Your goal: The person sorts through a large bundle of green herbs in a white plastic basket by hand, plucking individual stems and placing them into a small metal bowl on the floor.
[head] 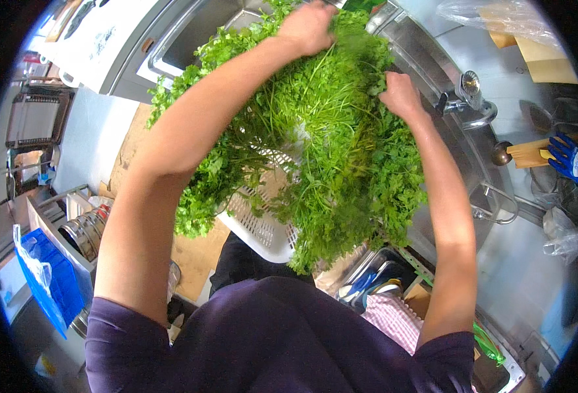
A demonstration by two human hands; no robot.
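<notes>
A large heap of leafy green herbs, like cilantro [338,132], with long stems fills and overhangs a white perforated plastic basket [269,236] in front of me. My left hand [311,27] lies at the far edge of the heap, fingers bent among the leaves; whether it grips any is unclear. At the heap's right side my right hand [401,93] has its fingers curled against the leaves, their tips partly hidden. The basket's near end shows bare slots; the greens cover most of the rest.
A steel sink [186,49] lies beyond the heap. Along the right are a faucet [480,115], a ladle [502,153] and a blue glove [566,157]. At the left stand a blue plastic bin [53,280] and stacked metal pots [85,231].
</notes>
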